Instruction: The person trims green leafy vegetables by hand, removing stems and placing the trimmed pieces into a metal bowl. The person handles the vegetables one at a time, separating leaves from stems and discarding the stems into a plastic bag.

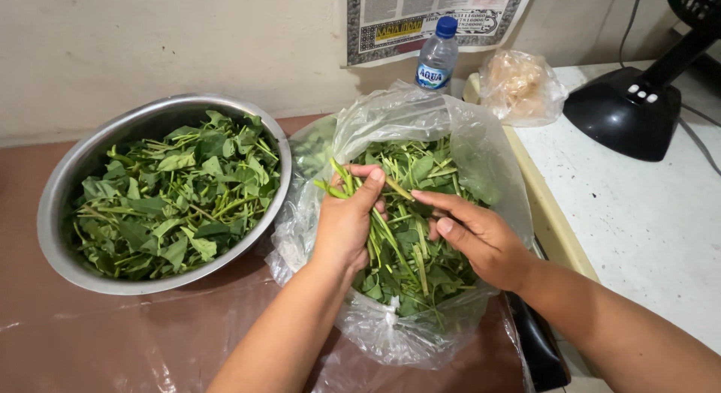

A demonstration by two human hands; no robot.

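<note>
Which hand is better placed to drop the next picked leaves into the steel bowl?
Left, probably. The left hand grips a bunch of green stems above the plastic bag and is nearer the steel bowl on its side. The right hand only touches a stem, farther from it.

Both forearms bare to frame edge, no sleeves visible. Left hand (347, 224) & right hand (481, 239): no rings, watch or gloves. Nails short, unpainted.
</note>
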